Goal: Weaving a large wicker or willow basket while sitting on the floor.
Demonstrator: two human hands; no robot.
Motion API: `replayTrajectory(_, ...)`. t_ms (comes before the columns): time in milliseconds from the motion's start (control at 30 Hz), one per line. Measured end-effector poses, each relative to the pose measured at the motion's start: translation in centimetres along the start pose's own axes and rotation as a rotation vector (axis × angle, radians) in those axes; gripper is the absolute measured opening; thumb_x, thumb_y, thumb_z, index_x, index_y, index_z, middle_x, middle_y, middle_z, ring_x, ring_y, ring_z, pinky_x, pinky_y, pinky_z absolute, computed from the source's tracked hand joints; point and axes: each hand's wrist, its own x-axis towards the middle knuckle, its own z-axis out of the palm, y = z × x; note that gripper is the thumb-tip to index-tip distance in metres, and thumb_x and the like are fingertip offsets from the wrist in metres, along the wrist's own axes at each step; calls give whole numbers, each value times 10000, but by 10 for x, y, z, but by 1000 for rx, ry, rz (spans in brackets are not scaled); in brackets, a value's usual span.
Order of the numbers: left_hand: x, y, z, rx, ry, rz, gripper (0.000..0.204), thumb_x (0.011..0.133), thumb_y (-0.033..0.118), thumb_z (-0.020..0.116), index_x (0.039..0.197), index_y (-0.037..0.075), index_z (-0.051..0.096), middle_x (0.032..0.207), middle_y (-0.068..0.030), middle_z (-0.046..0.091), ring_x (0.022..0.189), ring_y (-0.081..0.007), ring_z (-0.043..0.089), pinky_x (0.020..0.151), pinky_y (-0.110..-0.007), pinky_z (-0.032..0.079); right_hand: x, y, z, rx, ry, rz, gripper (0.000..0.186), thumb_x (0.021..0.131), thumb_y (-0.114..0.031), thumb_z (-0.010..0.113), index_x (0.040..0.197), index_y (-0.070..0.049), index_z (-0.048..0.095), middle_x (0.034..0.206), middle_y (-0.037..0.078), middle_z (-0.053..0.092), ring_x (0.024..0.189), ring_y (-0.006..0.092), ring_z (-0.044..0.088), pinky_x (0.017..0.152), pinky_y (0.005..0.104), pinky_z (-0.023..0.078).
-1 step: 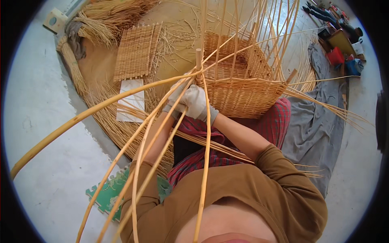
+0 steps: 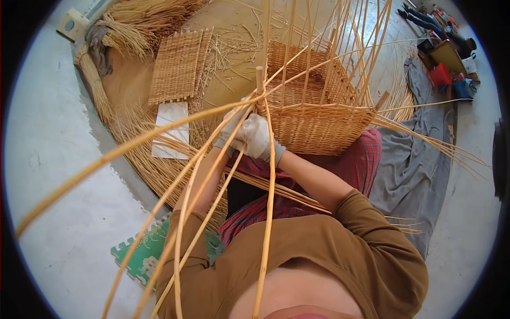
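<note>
A square wicker basket [image 2: 319, 127] rests against my lap, its long upright willow rods [image 2: 289, 48] rising at the far side. Both my hands wear pale work gloves and meet at its near left corner, beside a short wooden post [image 2: 260, 80]. My right hand [image 2: 255, 137] is closed at the corner, with a thin willow rod [image 2: 210, 204] running from under its fingers toward my left arm. Behind crossing rods, my left hand [image 2: 229, 127] is closed against the same corner; what it grips is hidden. A thicker rod [image 2: 143, 139] sticks out leftward from the corner.
Woven panels [image 2: 176, 66] lie on the floor beyond my left hand, above a white sheet [image 2: 171, 119]. Bundles of willow [image 2: 154, 26] are piled at far left. A green foam mat [image 2: 141, 255] lies near left, grey cloth [image 2: 409, 175] at right. Tools and a red container [image 2: 440, 75] stand far right.
The rods fanning toward me have shifted slightly, and the thick left rod has dipped a little and blurred. Both hands stay at the basket corner.
</note>
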Motion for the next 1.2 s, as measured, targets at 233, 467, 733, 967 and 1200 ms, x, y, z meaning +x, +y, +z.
replayTrajectory(233, 60, -35, 46, 106, -290, -136, 428, 1002, 120, 597, 1411, -2, 568, 1387, -146, 639, 1300, -272, 599, 1085, -381, 481, -7, -43, -26, -55, -141, -139, 189, 722, -338, 756, 739, -151, 735, 679, 88, 652, 742, 309, 654, 752, 442, 510)
replayTrajectory(467, 21, 59, 28, 21, -267, 257, 832, 958, 89, 693, 1644, 145, 226, 1298, -155, 691, 1299, -268, 604, 1184, -417, 351, -66, -107, -57, 201, -204, -345, 480, 793, -609, 723, 772, -136, 638, 717, 60, 593, 715, 312, 612, 708, 453, 466)
replayTrajectory(733, 67, 41, 45, -492, 54, 37, 475, 1099, 130, 491, 1559, 86, 379, 669, 40, 472, 623, -58, 421, 631, -282, 440, -79, -27, -138, 405, 416, 109, 467, 927, -447, 684, 675, -76, 552, 612, 89, 554, 596, 286, 595, 569, 394, 490)
replayTrajectory(967, -6, -5, 65, -355, 205, 149, 398, 1110, 339, 481, 1345, 24, 542, 998, -68, 629, 968, -163, 635, 936, -331, 528, -77, 88, -150, 1142, 552, 370, 326, 1105, -371, 461, 1025, -72, 562, 644, -15, 390, 502, 141, 425, 649, 353, 524)
replayTrajectory(1200, 51, -52, 105, -435, -20, -71, 758, 925, 227, 792, 1540, 62, 381, 1459, -130, 489, 1322, -244, 506, 1125, -357, 440, -94, 58, -179, 327, 458, 596, 220, 1012, -17, 631, 1230, -44, 636, 923, 23, 685, 782, 82, 617, 765, 235, 526)
